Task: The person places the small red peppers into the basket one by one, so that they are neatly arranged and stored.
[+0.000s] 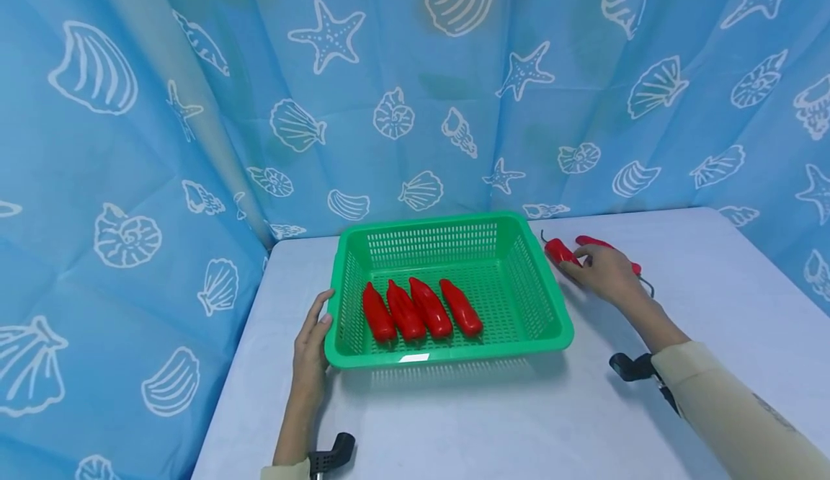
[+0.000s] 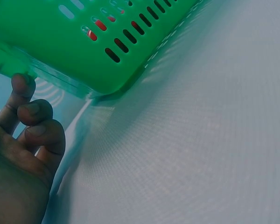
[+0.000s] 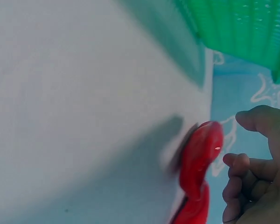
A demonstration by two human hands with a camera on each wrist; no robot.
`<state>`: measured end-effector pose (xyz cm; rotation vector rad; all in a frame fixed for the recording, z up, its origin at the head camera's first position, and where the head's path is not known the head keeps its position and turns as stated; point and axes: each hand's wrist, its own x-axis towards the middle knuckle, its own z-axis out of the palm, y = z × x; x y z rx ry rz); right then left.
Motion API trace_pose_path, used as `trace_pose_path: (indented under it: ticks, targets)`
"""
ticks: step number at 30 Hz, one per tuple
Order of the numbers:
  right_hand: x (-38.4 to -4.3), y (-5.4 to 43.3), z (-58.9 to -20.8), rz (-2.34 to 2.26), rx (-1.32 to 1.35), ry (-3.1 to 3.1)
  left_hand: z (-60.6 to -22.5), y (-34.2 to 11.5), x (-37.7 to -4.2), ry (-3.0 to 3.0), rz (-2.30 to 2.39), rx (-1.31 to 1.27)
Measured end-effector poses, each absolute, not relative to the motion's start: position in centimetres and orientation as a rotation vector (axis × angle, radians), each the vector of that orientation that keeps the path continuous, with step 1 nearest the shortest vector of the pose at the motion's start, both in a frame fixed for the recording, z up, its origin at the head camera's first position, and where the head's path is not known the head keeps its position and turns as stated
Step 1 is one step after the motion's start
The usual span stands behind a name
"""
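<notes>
A green plastic basket (image 1: 447,359) stands on the table with several red peppers (image 1: 431,307) side by side inside. My left hand (image 1: 311,347) is at the basket's left rim, fingertips touching it; in the left wrist view its fingers (image 2: 35,112) are loosely bent below the rim. To the right of the basket, my right hand (image 1: 603,271) hovers over two red peppers. The nearer pepper (image 1: 559,251) points its stem toward the basket; the other pepper (image 1: 586,240) is partly hidden behind the hand. In the right wrist view, thumb and fingers stand apart, off the pepper (image 3: 200,156).
A white cloth covers the table (image 1: 454,429). Behind and to the left hangs a blue curtain (image 1: 389,105) with white shell and starfish prints, close to the table's edges. Black camera mounts (image 1: 333,455) are strapped to both wrists.
</notes>
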<state>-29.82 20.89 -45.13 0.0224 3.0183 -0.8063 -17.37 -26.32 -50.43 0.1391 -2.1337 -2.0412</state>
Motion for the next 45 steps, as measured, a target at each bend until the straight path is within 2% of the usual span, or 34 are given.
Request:
trace_pose_path:
  ticks: [9, 45]
  targets:
    - [-30.6, 22.0, -46.8, -0.728, 0.036, 3.044, -50.7, -26.2, -17.3, -2.149, -2.039, 0.136]
    - [-30.0, 21.6, -48.2, -0.762, 0.146, 3.106, -50.5, -26.3, -17.3, -2.124, -2.026, 0.12]
